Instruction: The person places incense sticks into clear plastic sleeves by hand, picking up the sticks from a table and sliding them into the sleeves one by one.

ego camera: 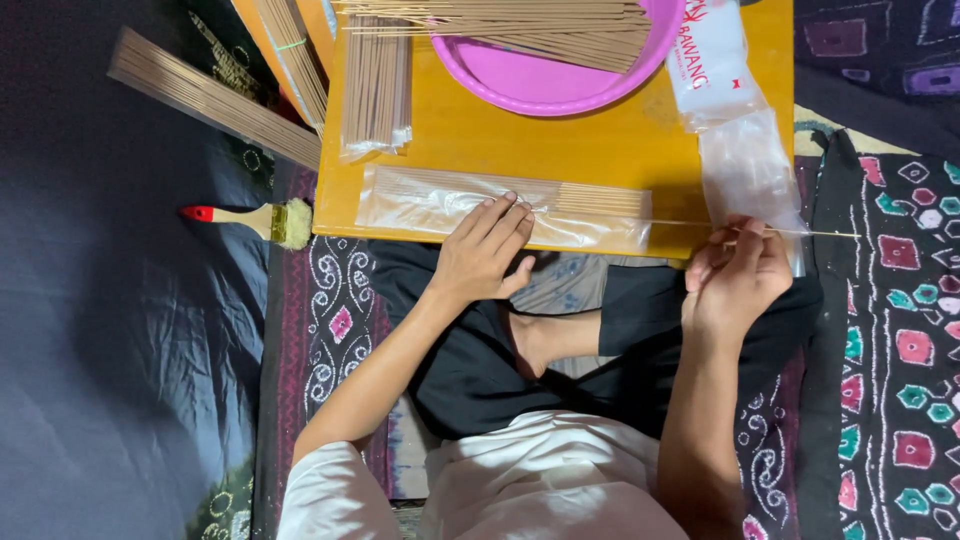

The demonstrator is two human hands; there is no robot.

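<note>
on the yellow bench (pixel 600 150), the left hand (pixel 485 250) lies flat, fingers spread, pressing a clear plastic sleeve of incense sticks (pixel 500 205). the right hand (pixel 738 275), just off the bench's edge, is pinched shut on a single thin stick (pixel 690 224) reaching into the sleeve. a pink basin (pixel 540 85) of sticks sits behind; a paintbrush (pixel 255 220) lies left.

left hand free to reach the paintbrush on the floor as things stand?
Probably yes. The left hand rests flat on the clear sleeve of sticks, gripping nothing, and the paintbrush lies off the yellow board's left edge with nothing between.
</note>
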